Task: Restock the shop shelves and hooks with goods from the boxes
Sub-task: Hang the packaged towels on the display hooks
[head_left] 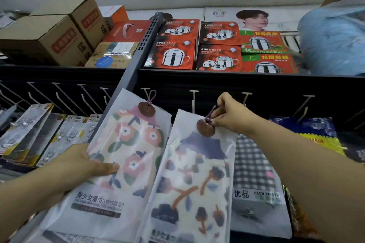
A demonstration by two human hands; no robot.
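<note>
Frosted plastic, matt card, glossy print

Two towel packs point(122, 156) point(195, 179) wear milky, matt plastic sleeves over soft patterned cloth, each with a brown wood-like disc point(146, 109) and cord loop. Far left, cartons point(49, 39) are rough matt cardboard; the pot boxes point(173, 55) are glossy printed card; hooks point(193, 100) look pale metal.

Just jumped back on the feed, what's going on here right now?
A person is hanging packaged bath towels on the display hooks. The right hand pinches the purple loop of the blue-flowered towel pack, just below an empty hook. The left hand holds the orange-flowered pack by its side, not hung yet.
</note>
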